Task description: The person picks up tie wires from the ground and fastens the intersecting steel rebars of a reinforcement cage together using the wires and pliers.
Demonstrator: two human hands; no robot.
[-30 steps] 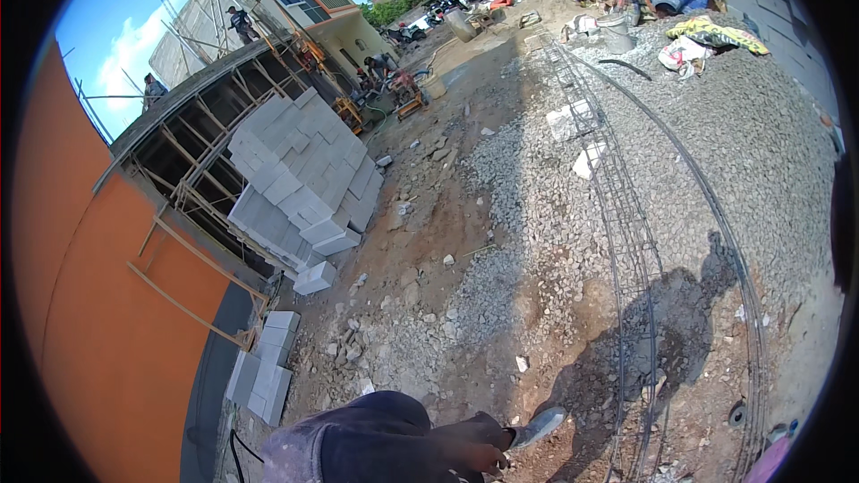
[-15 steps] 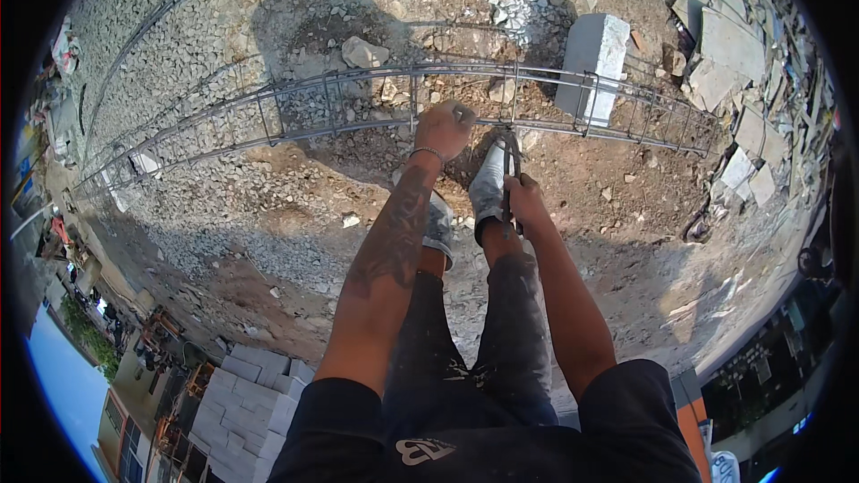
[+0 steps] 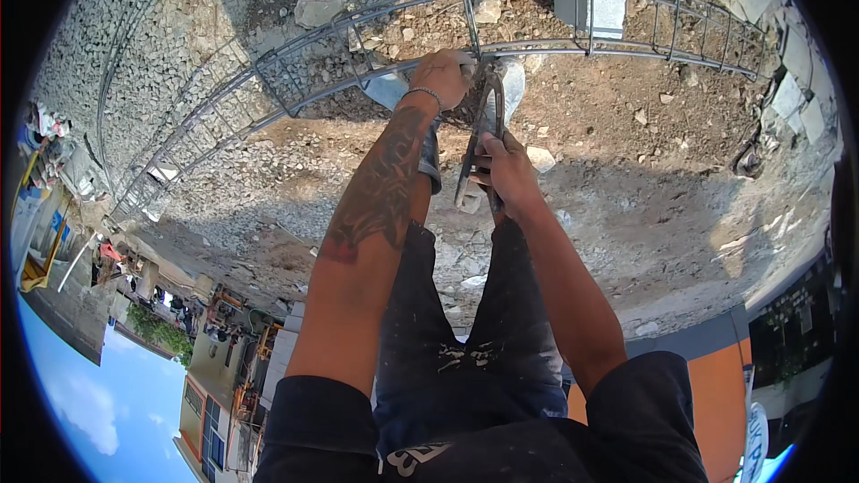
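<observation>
A long cage of steel rebar with stirrups point(image 3: 528, 45) crosses in front of me above the ground. My left hand point(image 3: 445, 79) is closed at its near bar, beside a stirrup; what its fingers pinch is too small to make out. My right hand point(image 3: 510, 170) grips the handles of steel pincers point(image 3: 484, 121). Their handles stand apart, one reaching left past my fingers. The jaws point away from me, close to the near bar and just right of my left hand. Whether the jaws touch the steel cannot be told. My shoes are partly hidden under the cage.
A pale concrete block point(image 3: 607, 0) lies under the far right part of the cage. Gravel point(image 3: 63, 45) spreads at the left, with a loose stone point(image 3: 319, 12) beyond the cage. Broken slabs point(image 3: 792, 98) are heaped at the right edge.
The cage and both hands now appear higher in the view. The pincers' handles have spread apart and tilted left in my right hand. My left hand stays closed at the near bar.
</observation>
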